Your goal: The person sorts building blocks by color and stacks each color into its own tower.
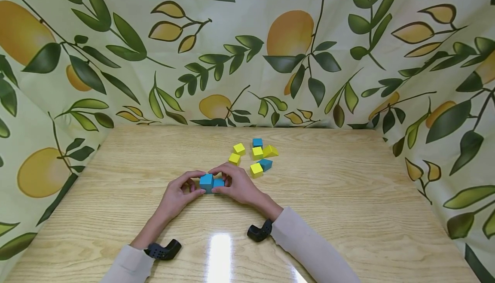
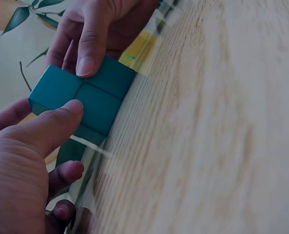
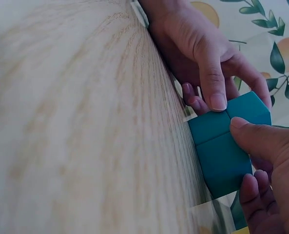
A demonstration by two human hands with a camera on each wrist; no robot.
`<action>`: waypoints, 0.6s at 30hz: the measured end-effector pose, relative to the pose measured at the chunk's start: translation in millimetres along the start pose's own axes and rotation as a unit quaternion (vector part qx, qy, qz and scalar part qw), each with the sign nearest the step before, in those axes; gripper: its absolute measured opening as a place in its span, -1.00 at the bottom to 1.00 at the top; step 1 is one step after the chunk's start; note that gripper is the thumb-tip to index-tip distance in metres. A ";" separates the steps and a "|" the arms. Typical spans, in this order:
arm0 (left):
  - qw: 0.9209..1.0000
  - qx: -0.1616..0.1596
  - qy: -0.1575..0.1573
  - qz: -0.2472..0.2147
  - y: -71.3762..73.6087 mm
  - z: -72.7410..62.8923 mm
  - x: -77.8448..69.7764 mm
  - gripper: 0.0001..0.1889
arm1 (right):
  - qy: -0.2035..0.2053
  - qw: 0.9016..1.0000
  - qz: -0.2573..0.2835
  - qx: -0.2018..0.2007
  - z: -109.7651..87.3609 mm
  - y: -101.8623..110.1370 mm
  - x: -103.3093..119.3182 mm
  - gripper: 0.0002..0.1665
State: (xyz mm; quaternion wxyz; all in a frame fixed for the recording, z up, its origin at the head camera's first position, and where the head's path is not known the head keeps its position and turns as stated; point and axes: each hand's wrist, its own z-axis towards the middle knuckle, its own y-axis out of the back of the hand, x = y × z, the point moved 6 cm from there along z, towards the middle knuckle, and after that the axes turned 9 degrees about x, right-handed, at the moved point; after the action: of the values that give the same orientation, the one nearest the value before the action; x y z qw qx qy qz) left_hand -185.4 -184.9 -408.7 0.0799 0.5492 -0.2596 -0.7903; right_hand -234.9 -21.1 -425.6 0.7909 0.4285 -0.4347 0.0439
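Observation:
Between the two hands stand blue blocks set tight together: a stacked blue pair (image 1: 206, 181) on the left and a lower blue block (image 1: 218, 183) against its right side. My left hand (image 1: 175, 195) pinches the stack, its thumb (image 2: 68, 113) on the front near the seam and a finger behind. From the other side my right hand (image 1: 240, 185) pinches the lower block, with its thumb (image 3: 249, 131) on the front face. Its index finger reaches over to the back of the stack. The back faces of the blocks are hidden.
Just beyond the right hand lie several yellow cubes (image 1: 256, 170), a yellow wedge (image 1: 270, 150), a blue wedge-shaped block (image 1: 265, 164) and a blue cube (image 1: 257, 142). All rest on the wooden table (image 1: 332, 197). A leaf-and-fruit patterned cloth (image 1: 232, 25) hangs behind and at both sides.

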 end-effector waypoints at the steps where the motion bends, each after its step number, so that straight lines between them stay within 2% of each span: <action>1: 1.000 0.000 0.001 -0.001 0.1 0.1 -0.1 -0.58 | -0.001 1.000 0.001 0.000 0.0 0.1 0.0 -0.47; 10: 1.000 0.003 -0.001 -0.006 0.6 0.2 -0.2 -0.57 | -0.001 1.000 0.002 -0.006 0.5 6.7 2.9 -0.42; 18: 1.000 0.001 -0.006 0.000 0.4 0.0 -1.2 -0.57 | 0.007 0.999 0.027 -0.034 1.0 32.9 6.1 -0.42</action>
State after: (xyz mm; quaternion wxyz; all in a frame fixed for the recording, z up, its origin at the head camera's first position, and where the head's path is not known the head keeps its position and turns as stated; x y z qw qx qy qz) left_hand -185.0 -184.7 -407.5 0.0779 0.5442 -0.2609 -0.7935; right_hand -246.3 -3.0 -399.9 0.8067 0.3894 -0.4413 0.0533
